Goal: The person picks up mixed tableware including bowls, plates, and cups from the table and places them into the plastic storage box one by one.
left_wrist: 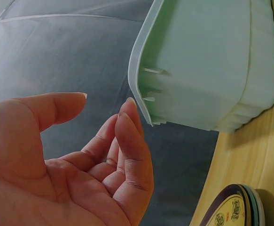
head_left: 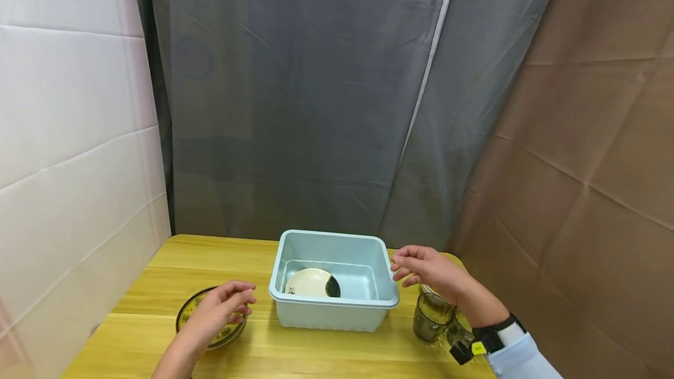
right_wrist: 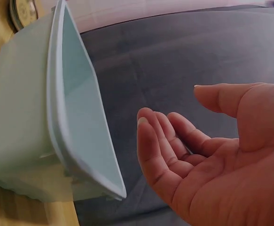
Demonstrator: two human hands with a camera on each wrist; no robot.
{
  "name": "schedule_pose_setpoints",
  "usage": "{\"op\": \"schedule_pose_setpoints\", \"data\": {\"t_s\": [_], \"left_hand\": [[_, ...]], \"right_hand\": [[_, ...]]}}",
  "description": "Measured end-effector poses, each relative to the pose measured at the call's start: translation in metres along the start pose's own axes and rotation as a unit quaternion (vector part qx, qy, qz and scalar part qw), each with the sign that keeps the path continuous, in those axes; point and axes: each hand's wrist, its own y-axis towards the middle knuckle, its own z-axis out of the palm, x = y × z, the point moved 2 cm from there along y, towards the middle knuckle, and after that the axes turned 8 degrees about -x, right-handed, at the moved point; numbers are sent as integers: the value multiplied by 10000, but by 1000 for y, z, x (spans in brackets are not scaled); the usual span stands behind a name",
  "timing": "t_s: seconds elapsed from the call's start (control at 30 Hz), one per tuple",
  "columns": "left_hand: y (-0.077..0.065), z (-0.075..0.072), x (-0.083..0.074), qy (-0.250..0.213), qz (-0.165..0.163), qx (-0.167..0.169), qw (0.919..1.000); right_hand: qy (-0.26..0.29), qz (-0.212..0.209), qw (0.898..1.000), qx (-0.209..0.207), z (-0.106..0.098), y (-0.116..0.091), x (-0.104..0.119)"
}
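Note:
A pale blue plastic basin (head_left: 337,316) stands on the wooden table between both hands. Inside it lies a cream plate (head_left: 308,283) with a dark patch on its edge. My left hand (head_left: 216,312) hovers left of the basin, above a yellow plate with a dark rim (head_left: 185,312); its fingers are loosely bent around nothing. In the left wrist view, that plate (left_wrist: 228,209) appears to be the top of a small stack. Off the basin's right rim hangs my right hand (head_left: 432,271), thumb and fingers apart and holding nothing.
Two dark glass cups stand below the right wrist: one nearer the basin (head_left: 432,317), the other (head_left: 459,327) partly hidden by the wristband. Something white shows behind them. A grey curtain (head_left: 316,104) hangs behind the table (head_left: 226,245), with a white sheet left and a brown one right.

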Motion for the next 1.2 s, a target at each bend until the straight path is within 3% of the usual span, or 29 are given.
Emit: {"op": "schedule_pose_setpoints", "data": {"t_s": [0.23, 0.5, 0.83, 1.2], "left_hand": [[1, -4, 3, -14, -20, 57, 10000], [-3, -9, 10, 134, -84, 18, 9999], [-8, -6, 21, 34, -107, 320, 9994], [-9, -1, 41, 241, 337, 958, 9945]], "right_hand": [[118, 41, 9990, -426, 5, -40, -21], [380, 396, 9965, -625, 27, -63, -59], [523, 370, 9956, -687, 53, -64, -93], [655, 454, 9910, -1077, 79, -53, -117]]}}
